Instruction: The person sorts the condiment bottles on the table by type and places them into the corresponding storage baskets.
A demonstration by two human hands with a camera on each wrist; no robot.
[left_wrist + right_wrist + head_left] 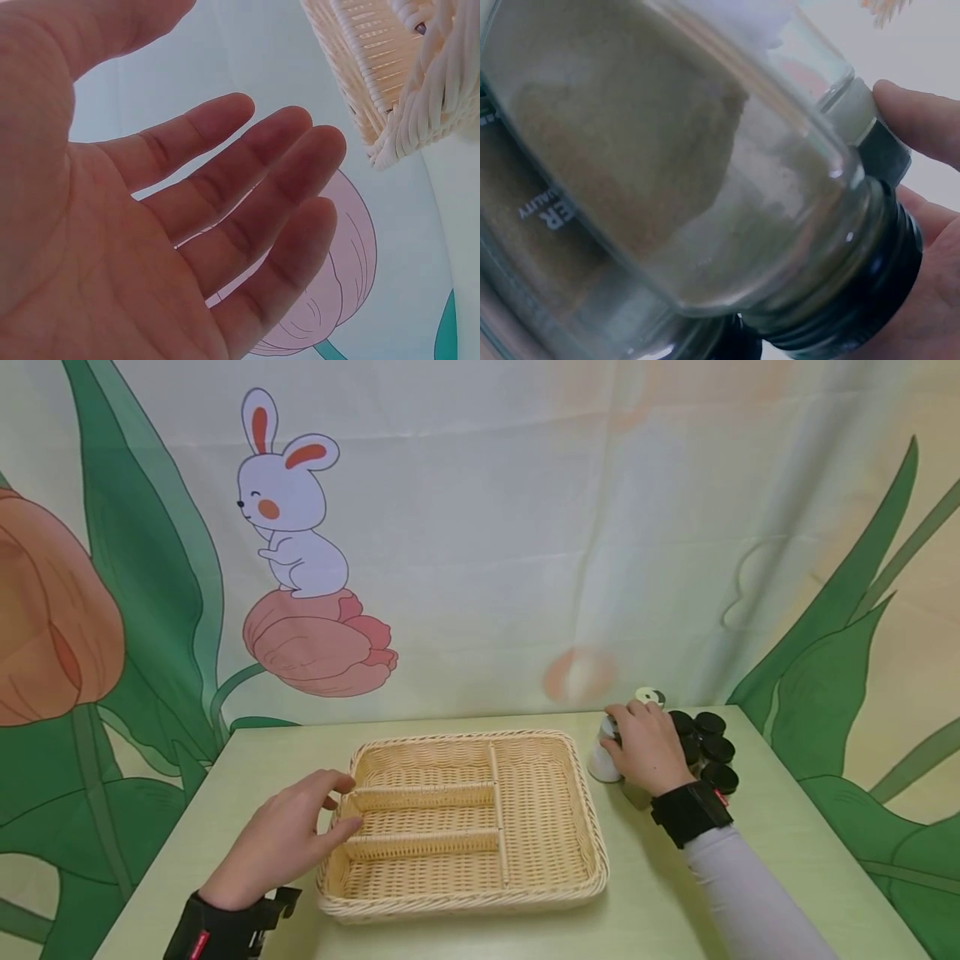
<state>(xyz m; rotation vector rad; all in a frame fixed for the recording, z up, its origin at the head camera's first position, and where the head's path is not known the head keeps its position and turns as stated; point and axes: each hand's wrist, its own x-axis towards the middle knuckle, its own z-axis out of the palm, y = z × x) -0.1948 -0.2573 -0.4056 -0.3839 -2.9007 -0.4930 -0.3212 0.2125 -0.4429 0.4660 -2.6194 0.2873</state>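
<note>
Head view puts my right hand point(651, 750) just beyond the right rim of the divided wicker basket point(450, 907), over a cluster of black-lidded glass jars point(719, 778). Thumb and fingers curve about the top of a white container point(603, 766), the piece nearest the basket; whether they grip it or merely touch it I cannot tell. At the basket's left end my left hand point(281, 835) is loosely spread and holds nothing.

From the right wrist, one jar shows clear walls and a brownish, powdery filling. I judge these jars rigid, fairly weighty for their size, slick on the sides and breakable if knocked together; the lid, or the neck under it, should give the surest hold. The basket looks light and slightly springy, best taken by its braided rim.
</note>
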